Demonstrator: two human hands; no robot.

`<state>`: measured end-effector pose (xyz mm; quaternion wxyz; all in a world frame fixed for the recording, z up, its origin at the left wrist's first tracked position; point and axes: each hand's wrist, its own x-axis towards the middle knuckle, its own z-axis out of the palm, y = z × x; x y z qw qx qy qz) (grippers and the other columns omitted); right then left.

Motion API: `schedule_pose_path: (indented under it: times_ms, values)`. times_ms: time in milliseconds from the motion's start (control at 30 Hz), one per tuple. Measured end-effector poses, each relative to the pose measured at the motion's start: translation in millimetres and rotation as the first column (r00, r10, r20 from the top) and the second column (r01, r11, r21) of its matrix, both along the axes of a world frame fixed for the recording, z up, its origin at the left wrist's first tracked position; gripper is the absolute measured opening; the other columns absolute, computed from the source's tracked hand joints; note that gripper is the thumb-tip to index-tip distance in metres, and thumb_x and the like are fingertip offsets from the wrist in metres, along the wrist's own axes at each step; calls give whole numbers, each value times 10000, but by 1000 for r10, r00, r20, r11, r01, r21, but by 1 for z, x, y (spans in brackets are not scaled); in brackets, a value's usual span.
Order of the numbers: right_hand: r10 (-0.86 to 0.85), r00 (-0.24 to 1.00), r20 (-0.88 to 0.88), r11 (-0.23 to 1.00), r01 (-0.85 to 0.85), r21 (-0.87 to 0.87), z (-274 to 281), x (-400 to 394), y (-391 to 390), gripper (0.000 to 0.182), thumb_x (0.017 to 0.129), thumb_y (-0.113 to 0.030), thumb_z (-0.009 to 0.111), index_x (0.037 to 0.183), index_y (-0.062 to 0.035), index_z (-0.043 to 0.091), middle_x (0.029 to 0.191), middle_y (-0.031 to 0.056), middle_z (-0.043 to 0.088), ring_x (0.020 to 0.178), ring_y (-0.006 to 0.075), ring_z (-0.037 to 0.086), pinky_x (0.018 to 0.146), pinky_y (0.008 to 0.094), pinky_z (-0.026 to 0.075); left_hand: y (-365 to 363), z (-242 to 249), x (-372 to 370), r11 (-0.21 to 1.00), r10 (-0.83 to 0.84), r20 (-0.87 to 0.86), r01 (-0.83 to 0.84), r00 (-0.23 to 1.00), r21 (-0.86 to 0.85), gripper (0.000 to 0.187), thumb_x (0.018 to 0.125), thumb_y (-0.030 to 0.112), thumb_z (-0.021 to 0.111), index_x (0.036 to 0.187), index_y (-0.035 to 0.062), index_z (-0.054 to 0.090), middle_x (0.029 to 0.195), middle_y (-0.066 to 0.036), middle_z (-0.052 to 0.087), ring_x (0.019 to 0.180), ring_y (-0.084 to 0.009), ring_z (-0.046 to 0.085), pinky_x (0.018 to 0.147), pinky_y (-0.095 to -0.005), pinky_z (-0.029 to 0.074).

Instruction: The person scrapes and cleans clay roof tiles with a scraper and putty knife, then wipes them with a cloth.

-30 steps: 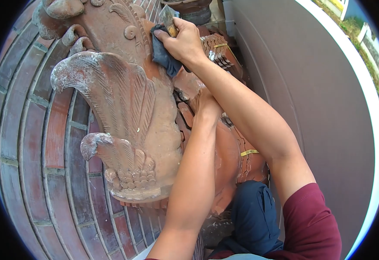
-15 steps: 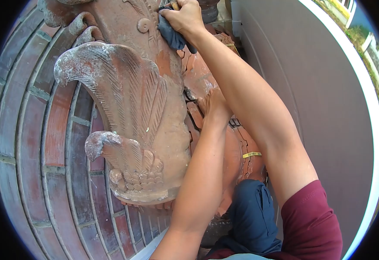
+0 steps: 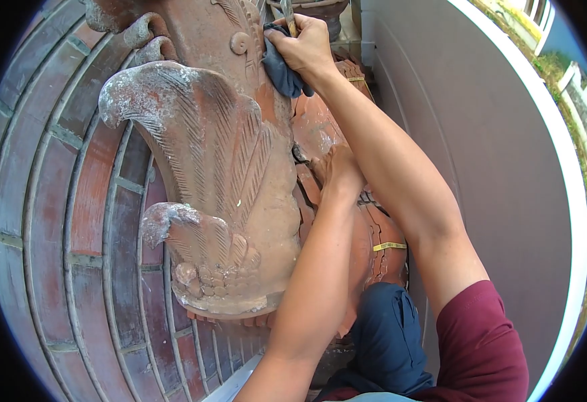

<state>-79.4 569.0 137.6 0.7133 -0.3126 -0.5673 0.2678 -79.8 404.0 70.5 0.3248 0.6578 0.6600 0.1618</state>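
Note:
My right hand [image 3: 305, 48] is closed around a dark blue-grey cloth [image 3: 280, 70] and a slim tool [image 3: 289, 16] with a wooden handle and a greyish end, held upright. The cloth hangs against the edge of a carved terracotta ornament [image 3: 206, 154] with leaf-shaped, feathered relief and white weathering on its curled tips. Lower down, my left hand [image 3: 339, 169] leans on cracked orange terracotta [image 3: 320, 127], beside a dark crack. Its fingers lie against the surface, partly hidden behind the wrist, holding nothing. My right forearm passes just beside that hand.
A brick wall [image 3: 59, 221] runs along the left. On the right stands a smooth grey panel [image 3: 494, 147] with a white edge. A yellow strip [image 3: 388, 246] crosses the cracked terracotta near my dark-trousered knee [image 3: 388, 328]. A dark pot [image 3: 320, 13] stands at the back.
The view has shifted slightly, so the ornament sits further right. My right hand still grips the cloth, and more of the tool shows above it. My left hand stays on the terracotta.

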Motion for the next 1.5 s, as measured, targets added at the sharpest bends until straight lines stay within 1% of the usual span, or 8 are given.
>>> schedule_pose_path:
  times_ms: [400, 567, 800, 833, 1067, 1267, 1400, 1500]
  values:
    - [-213, 970, 120, 975, 204, 86, 9, -6, 16, 294, 730, -211, 768, 824, 58, 696, 749, 231, 698, 707, 318, 715, 700, 397, 542, 1, -7, 1, 1000, 10, 3, -11, 1000, 9, 520, 886, 537, 568, 1081, 103, 778, 1108, -160, 751, 1161, -306, 673, 1058, -515, 349]
    - [-66, 997, 28, 996, 64, 61, 7, -2, -9, 302, 709, -227, 753, 771, 58, 673, 656, 202, 660, 639, 314, 681, 686, 388, 538, 3, -8, 0, 1000, 10, 5, -10, 1000, 10, 519, 886, 538, 569, 1084, 106, 777, 1115, -159, 749, 1163, -304, 672, 1056, -509, 358]
    - [-177, 983, 45, 980, 173, 96, 7, -6, 8, 283, 701, -210, 735, 769, 57, 670, 675, 241, 656, 670, 387, 680, 687, 414, 536, 7, -15, 0, 1000, 17, -8, -17, 1000, 14, 517, 886, 540, 571, 1089, 111, 776, 1125, -157, 747, 1167, -302, 670, 1053, -501, 371]
    - [-204, 971, 121, 973, 188, 133, 0, -5, 6, 232, 785, -167, 777, 895, 30, 727, 685, 86, 693, 648, 103, 615, 641, 298, 516, 8, -17, 0, 1000, 18, -11, -18, 1000, 13, 517, 886, 540, 571, 1090, 112, 776, 1127, -157, 747, 1167, -301, 670, 1053, -500, 373]
    - [165, 906, 389, 980, -196, 41, -28, 34, -55, 192, 798, -81, 784, 943, 27, 719, 834, 76, 663, 762, 132, 613, 764, 296, 499, 9, 6, 3, 998, -56, -235, 49, 970, -34, 554, 851, 492, 626, 1256, 116, 673, 1218, -165, 711, 1141, -339, 671, 958, -451, 512]
    - [171, 958, 230, 978, -193, 78, -43, 31, -95, 211, 797, -117, 807, 924, 21, 709, 830, 83, 695, 815, 131, 655, 814, 312, 514, 17, -29, -2, 994, -53, -344, 84, 937, 75, 536, 859, 473, 626, 1239, 97, 665, 1238, -178, 696, 1162, -331, 660, 965, -446, 511]
    - [27, 953, 302, 894, -158, 418, -36, 16, -92, 214, 688, -85, 767, 864, 13, 693, 803, 139, 605, 727, 325, 603, 649, 376, 481, 19, -28, -1, 995, -58, -316, 80, 947, 59, 524, 858, 455, 629, 1236, 93, 663, 1235, -182, 695, 1157, -330, 661, 963, -444, 512]
    - [142, 909, 392, 904, -280, 322, -42, 26, -99, 185, 669, -42, 724, 843, 17, 695, 774, 139, 565, 723, 350, 592, 653, 415, 470, 20, -28, -2, 995, -59, -317, 81, 946, 54, 516, 858, 441, 631, 1234, 89, 662, 1232, -184, 695, 1153, -329, 662, 961, -442, 512]
